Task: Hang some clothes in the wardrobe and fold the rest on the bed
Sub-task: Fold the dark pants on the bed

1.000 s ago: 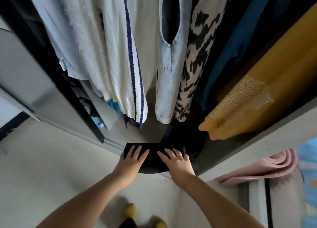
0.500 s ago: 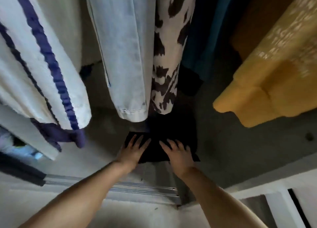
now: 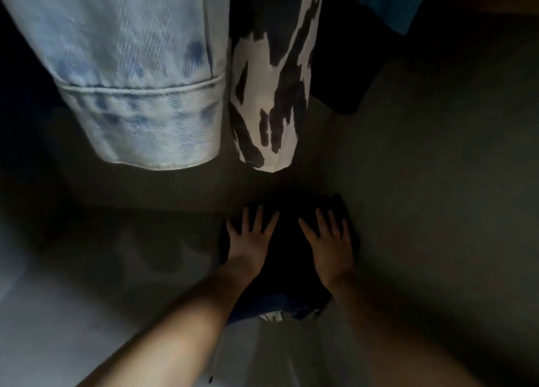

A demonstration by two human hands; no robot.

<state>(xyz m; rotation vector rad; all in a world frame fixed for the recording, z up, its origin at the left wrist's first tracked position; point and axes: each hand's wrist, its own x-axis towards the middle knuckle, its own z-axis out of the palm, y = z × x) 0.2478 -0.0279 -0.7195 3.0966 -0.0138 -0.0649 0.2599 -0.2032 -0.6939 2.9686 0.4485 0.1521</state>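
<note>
Now | left hand (image 3: 248, 241), right hand (image 3: 331, 245) flat, fingers spread | pressing dark folded garment (image 3: 287, 258)

Dim grey wardrobe floor (image 3: 423, 182) with a folded dark garment (image 3: 287, 258) flat on it

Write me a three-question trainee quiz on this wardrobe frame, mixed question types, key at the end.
1. True or false: both hands lie flat, fingers spread, on the dark folded garment.
2. Which hanging item ends nearest above the left hand? A) yellow sweater B) black-and-white patterned garment C) pink towel
3. Fill in: the pale item hanging left of the patterned one is made of ____.

Key: 1 true: the right hand and the left hand both press it flat on the wardrobe floor. 2 B. 3 denim: the light denim garment.
</note>
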